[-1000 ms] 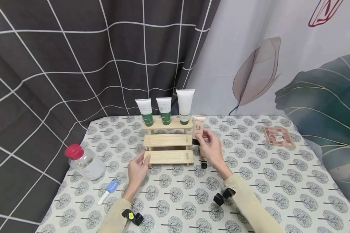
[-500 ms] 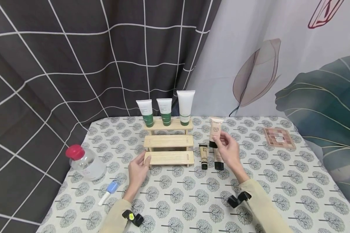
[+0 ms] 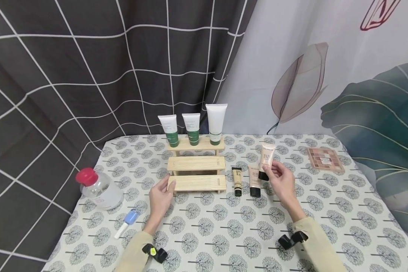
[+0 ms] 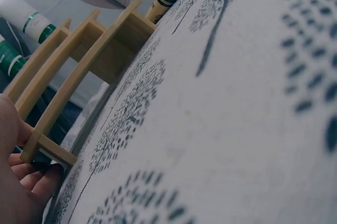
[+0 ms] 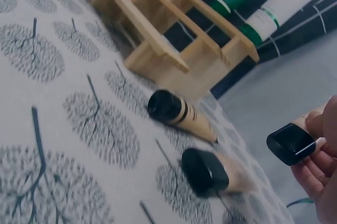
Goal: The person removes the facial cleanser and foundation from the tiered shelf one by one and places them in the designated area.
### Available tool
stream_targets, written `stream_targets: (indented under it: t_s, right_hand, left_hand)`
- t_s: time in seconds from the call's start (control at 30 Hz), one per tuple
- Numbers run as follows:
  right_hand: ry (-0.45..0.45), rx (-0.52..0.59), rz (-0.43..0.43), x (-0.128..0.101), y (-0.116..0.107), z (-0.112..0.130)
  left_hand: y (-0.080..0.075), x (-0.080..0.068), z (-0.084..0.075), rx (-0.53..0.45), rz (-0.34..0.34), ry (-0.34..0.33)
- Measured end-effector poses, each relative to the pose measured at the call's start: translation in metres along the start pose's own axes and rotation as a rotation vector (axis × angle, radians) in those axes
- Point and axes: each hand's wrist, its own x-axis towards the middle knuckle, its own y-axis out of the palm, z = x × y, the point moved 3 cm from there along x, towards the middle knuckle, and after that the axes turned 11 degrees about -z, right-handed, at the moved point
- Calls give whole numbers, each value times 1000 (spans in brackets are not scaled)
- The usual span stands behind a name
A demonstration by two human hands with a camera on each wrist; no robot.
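Note:
My left hand [image 3: 161, 198] grips the left end of the lowest step of a three-step wooden display rack [image 3: 197, 183]; in the left wrist view the thumb is on top and fingers curl beneath. With thumb and fingers, my right hand [image 3: 283, 182] pinches a pink BB cream tube [image 3: 267, 156], held upright with its black cap [image 5: 291, 144] down, right of the rack. Lying below it is another BB cream tube [image 3: 255, 180], and beside that a smaller yellow-beige tube [image 3: 237, 180] with a black cap. Three white-and-green tubes stand on the top step, the tallest tube [image 3: 216, 122] at right.
A clear bottle [image 3: 105, 194] with a red pump top stands at the left. Near it lies a small blue-and-white item [image 3: 126, 223]. An eyeshadow palette [image 3: 325, 159] lies at the back right of the tree-patterned tablecloth [image 3: 221, 234]. Curtains hang behind the table.
My right hand has carried the BB cream tube rightward, away from the rack and past the two lying tubes, and slightly lower. My left hand has stayed on the rack.

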Motion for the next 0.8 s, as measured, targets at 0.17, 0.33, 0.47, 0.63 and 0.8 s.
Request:
stream_targets:
  t_s: [0.17, 0.33, 0.47, 0.63, 0.8]
  right_hand:
    - [14, -54, 22, 1, -10, -9]
    - [18, -108, 54, 0, -18, -18]
    - [-27, -166, 30, -1, -23, -26]
    - [-86, -244, 24, -1, -26, -36]
    - [-70, -323, 57, -2, -28, -43]
  left_hand:
    - [0, -1, 0, 0, 7, -21]
    - [0, -2, 0, 4, 7, -11]
    - [0, -2, 0, 9, 8, -7]
    - [-1, -1, 0, 4, 0, -13]
    - [-1, -1, -2, 2, -3, -11]
